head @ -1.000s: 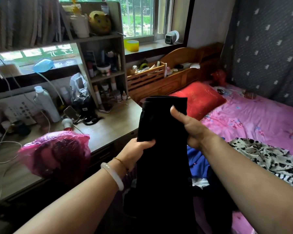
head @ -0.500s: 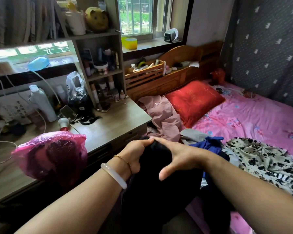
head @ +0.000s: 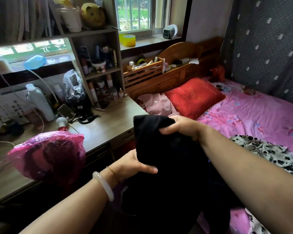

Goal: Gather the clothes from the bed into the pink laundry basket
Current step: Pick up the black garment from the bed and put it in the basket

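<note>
Head view shows both hands holding a black garment (head: 169, 159) up in front of the body: the right hand (head: 184, 126) has its fingers curled tight round the top corner, and the left hand (head: 134, 164) grips the cloth's left edge lower down, thumb lying across the front. Beyond the right fingers lie a pink shirt (head: 156, 104) and a red pillow (head: 194, 97) on the bed (head: 254, 112), with a black-and-white patterned garment (head: 267, 150) just right of that wrist; left of the left fingers a pink plastic bag (head: 47, 154) sits on the desk (head: 107, 125).
</note>
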The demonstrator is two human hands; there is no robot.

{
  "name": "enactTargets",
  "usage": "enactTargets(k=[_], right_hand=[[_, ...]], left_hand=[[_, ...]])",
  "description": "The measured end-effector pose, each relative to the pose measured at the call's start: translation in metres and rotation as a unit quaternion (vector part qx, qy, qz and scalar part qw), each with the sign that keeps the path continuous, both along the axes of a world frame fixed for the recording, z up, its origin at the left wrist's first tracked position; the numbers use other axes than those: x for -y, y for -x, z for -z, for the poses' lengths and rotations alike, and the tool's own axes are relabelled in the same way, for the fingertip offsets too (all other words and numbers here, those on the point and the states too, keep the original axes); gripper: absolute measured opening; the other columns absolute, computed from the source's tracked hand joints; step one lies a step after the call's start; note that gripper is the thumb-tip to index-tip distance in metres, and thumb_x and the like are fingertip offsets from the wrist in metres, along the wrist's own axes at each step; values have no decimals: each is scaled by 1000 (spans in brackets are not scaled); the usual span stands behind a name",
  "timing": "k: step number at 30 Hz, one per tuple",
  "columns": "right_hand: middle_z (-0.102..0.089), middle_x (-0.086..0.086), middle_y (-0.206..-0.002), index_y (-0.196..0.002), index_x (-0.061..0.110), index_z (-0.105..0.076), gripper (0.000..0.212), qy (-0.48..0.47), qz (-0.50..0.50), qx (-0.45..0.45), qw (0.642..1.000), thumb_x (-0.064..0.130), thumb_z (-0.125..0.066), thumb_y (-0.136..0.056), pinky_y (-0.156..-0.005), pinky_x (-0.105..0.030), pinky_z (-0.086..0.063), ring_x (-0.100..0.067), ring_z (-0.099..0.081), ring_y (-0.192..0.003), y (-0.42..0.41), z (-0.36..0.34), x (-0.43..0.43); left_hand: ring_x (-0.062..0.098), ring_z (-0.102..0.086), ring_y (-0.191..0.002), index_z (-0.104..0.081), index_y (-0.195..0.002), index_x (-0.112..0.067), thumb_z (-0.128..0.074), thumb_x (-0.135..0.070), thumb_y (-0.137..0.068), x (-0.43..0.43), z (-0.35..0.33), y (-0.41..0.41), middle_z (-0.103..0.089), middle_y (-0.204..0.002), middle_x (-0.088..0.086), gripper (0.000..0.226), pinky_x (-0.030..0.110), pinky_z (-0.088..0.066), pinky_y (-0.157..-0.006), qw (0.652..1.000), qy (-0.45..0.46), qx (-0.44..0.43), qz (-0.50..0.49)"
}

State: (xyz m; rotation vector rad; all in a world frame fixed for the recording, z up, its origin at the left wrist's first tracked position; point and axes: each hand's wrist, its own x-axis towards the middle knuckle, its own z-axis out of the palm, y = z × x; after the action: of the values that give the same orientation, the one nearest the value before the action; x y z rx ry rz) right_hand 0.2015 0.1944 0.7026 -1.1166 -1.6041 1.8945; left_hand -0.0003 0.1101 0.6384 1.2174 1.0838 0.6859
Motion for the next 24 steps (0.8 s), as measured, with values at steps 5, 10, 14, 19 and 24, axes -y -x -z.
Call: enactTargets(k=[5,10,14,19,24], right_hand=[[-69,-3,-116,-120,11,-64,53,-127,101,173,971,40,-76,-77,-96,-28,-49,-13,-64,-104,-5,1,-22],[-67,7,-110,-120,26,-54,39,-12,-50,152,987,20,-70,-85,-75,-17,-53,-2,-67,-93,-10,3,1],[-73,-15,-103,-108,8,-68,33,128,-11,89,988,15,-73,-77,-81,-34,-57,-26,-71,-89,-14,16,8],[-73,-14,-70,-65,1,-75,33,248,133,12,960,18,-62,-90,-54,-27,-59,-21,-71,-57,-18,20,3],[-71,-15,-64,-57,-2,-72,43,237,233,-114,936,19,-59,-92,-48,-28,-57,-22,-69,-51,-14,11,-4]], left_hand=[[28,-71,-82,-71,-104,-1,-79,-12,-69,-6,0,-6,-72,-101,20,38,37,-57,-81,970,109,133,-169],[26,-72,-86,-70,-110,-3,-67,-15,-82,-10,-10,-14,-72,-106,17,30,36,-58,-82,956,167,173,-171],[30,-71,-92,-70,-109,-4,-71,-21,-82,-21,-14,-14,-73,-104,17,32,37,-59,-79,962,146,144,-182],[16,-68,-101,-51,-131,-10,-86,-38,-62,-37,4,-2,-67,-118,5,83,27,-56,-84,981,14,32,-191],[14,-11,-147,8,-152,-29,-89,-61,-35,-24,43,-1,-11,-158,-9,155,43,-9,-121,984,-101,-142,-28]])
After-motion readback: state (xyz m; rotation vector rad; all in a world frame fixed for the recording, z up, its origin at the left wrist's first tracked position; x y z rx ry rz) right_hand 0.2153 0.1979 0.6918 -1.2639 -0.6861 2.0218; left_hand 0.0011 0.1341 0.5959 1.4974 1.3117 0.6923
